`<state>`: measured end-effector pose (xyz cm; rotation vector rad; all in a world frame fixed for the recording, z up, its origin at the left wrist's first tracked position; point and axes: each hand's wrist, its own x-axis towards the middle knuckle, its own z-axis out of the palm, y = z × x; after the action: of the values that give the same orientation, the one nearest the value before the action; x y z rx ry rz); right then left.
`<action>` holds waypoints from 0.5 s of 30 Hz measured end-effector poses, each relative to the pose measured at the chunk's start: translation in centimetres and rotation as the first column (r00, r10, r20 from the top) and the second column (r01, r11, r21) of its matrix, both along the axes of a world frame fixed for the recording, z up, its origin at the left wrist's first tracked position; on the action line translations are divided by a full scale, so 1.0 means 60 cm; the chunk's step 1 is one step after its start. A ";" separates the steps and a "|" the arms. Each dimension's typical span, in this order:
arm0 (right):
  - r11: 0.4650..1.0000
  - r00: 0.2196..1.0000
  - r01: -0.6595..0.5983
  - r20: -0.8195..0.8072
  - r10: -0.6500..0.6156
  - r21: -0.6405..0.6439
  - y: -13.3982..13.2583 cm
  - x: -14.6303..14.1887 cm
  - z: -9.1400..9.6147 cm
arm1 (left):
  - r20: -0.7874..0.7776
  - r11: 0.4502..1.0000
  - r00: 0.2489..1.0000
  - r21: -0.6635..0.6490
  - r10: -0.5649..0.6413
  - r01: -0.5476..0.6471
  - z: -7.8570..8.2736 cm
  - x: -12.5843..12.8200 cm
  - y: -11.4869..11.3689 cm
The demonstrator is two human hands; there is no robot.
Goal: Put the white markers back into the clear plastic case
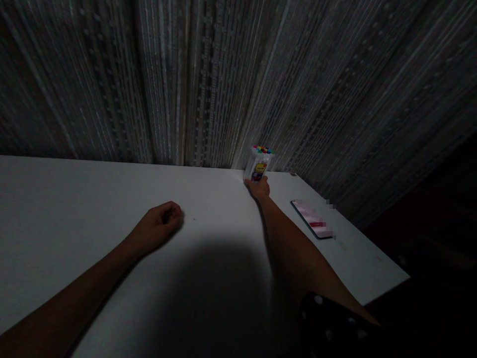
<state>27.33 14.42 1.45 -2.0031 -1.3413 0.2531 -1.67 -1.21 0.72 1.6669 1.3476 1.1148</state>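
Note:
At the far edge of the white table stands a clear plastic case of markers (260, 164), upright, its colourful caps showing at the top and a yellow and dark label on its front. My right hand (258, 188) reaches out and grips the lower part of this case, thumb at its left and fingers at its right. My left hand (160, 223) rests on the tabletop to the left, well apart from the case. Its fingers are loosely curled in, and nothing shows inside them.
A phone (313, 220) with a lit screen lies on the white table (93, 199), right of my right forearm. A patterned curtain (194, 84) hangs along the table's back edge. The table's right edge slants down to a corner, with dark space beyond.

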 end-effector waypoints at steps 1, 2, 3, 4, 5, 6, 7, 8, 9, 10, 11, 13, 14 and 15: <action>1.000 1.000 -0.001 0.004 0.001 0.001 0.000 0.000 0.000 | 0.000 1.000 1.000 0.004 -0.007 0.007 0.001 0.000 0.000; 1.000 1.000 -0.002 0.007 0.002 0.001 0.000 0.000 0.000 | 0.006 1.000 1.000 0.005 -0.020 0.020 0.000 -0.001 0.000; 1.000 1.000 -0.003 0.009 0.003 0.002 0.000 0.001 0.000 | 0.014 0.999 0.999 0.003 -0.033 0.033 0.000 -0.001 0.001; 1.000 1.000 -0.004 0.009 0.003 0.004 0.000 0.001 -0.001 | 0.019 0.999 0.999 -0.001 -0.037 0.037 -0.002 -0.002 0.001; 1.000 1.000 -0.004 0.009 0.004 0.004 0.000 0.001 -0.001 | 0.022 0.999 0.999 -0.008 -0.036 0.036 -0.003 -0.003 0.002; 1.000 1.000 -0.005 0.007 0.005 0.003 0.000 0.001 -0.001 | 0.024 0.999 0.999 -0.014 -0.034 0.035 -0.005 -0.003 0.003; 1.000 1.000 -0.005 0.004 0.005 0.002 0.000 0.001 -0.001 | 0.026 0.999 0.999 -0.019 -0.033 0.033 -0.006 -0.003 0.003; 1.000 1.000 -0.005 0.002 0.005 0.002 0.000 0.001 -0.001 | 0.027 0.999 0.999 -0.025 -0.028 0.029 -0.007 -0.003 0.003; 1.000 1.000 -0.004 -0.001 0.004 0.000 0.001 0.002 -0.001 | 0.024 0.999 0.999 -0.033 -0.026 0.026 -0.008 -0.003 0.004; 1.000 1.000 -0.004 -0.003 0.004 -0.001 0.001 0.002 -0.001 | 0.021 0.999 0.999 -0.040 -0.024 0.025 -0.009 -0.003 0.004; 1.000 1.000 -0.005 -0.005 0.005 -0.002 0.001 0.002 -0.001 | 0.018 0.999 0.999 -0.045 -0.027 0.028 -0.010 -0.002 0.004; 1.000 1.000 -0.005 -0.005 0.005 0.000 0.001 0.002 -0.001 | 0.018 0.998 0.999 -0.048 -0.033 0.034 -0.010 -0.002 0.004; 1.000 1.000 -0.007 -0.004 0.007 0.002 0.001 0.003 -0.001 | 0.017 0.998 0.999 -0.046 -0.034 0.035 -0.010 -0.002 0.005; 1.000 1.000 -0.008 -0.004 0.008 0.004 0.002 0.003 -0.002 | 0.017 0.998 0.999 -0.043 -0.034 0.035 -0.010 -0.002 0.005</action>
<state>27.50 14.51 1.35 -1.9929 -1.3461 0.2576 -1.82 -0.88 0.11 1.6412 1.3188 1.0698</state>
